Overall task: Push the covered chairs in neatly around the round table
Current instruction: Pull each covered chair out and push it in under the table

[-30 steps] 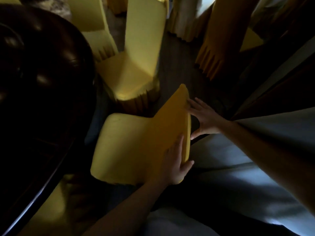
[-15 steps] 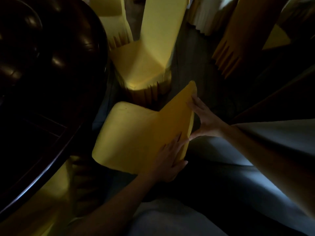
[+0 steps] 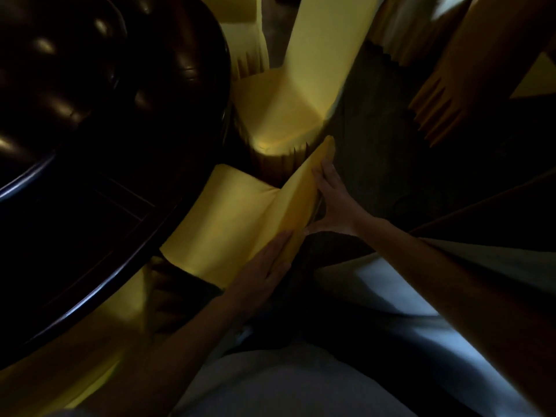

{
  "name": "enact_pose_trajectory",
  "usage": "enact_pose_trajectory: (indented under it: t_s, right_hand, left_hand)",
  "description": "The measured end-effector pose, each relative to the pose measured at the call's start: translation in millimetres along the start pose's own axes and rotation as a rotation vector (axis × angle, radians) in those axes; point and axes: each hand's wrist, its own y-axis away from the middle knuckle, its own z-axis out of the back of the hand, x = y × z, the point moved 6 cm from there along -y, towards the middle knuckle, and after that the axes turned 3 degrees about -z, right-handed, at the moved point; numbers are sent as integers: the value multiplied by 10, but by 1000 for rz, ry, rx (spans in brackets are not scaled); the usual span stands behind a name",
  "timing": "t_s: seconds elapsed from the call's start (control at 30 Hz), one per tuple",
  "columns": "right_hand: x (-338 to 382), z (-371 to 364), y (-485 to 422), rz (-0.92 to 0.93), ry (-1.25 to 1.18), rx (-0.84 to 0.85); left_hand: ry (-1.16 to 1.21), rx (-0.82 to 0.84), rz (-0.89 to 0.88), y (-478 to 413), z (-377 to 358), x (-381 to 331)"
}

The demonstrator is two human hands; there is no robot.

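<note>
Curving in from the left, the dark round polished desk (image 3: 99, 121) overlaps the yellow fabric-covered chair's (image 3: 228, 218) seat; the left hand (image 3: 261, 272) lies spread flat on its backrest, the right hand (image 3: 334, 203) grips the backrest's top edge, desk directly ahead-left.
</note>
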Motion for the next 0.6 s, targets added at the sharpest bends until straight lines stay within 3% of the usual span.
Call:
enact_pose_trajectory:
  t_s: [0.6]
  right_hand:
    - [637,-138,-760,72,83,-6]
  left_hand:
    - [-59,-137,128,154,737,393]
